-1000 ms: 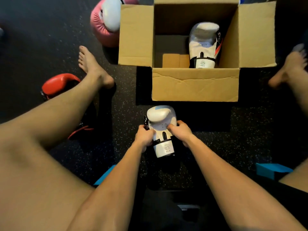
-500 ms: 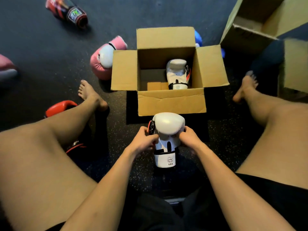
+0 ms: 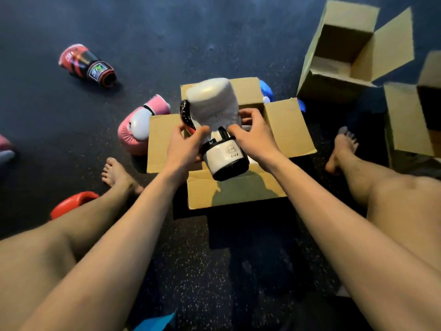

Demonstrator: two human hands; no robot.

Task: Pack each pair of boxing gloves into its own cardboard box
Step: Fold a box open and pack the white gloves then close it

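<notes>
**White glove held over the open box**

You hold the white glove (image 3: 212,108) in both hands above the cardboard box (image 3: 238,194), cuff toward you and padded end over the far flap. Your left hand (image 3: 185,149) curls around its left side by the black cuff band. Your right hand (image 3: 253,137) wraps the right side, fingers bent. A pink glove (image 3: 133,134) lies on the floor (image 3: 167,32) just beside the box's left flap. A blue glove (image 3: 266,90) peeks from behind the far-right corner. An empty box (image 3: 334,75) stands farther right.

Gym or training room, floor level: dark speckled rubber matting (image 3: 191,271), pink-and-white padded boxing glove (image 3: 130,137) and red-and-black boxing glove (image 3: 86,65) lying loose (person sits barefoot), open brown cardboard box (image 3: 343,44) nearby.
</notes>
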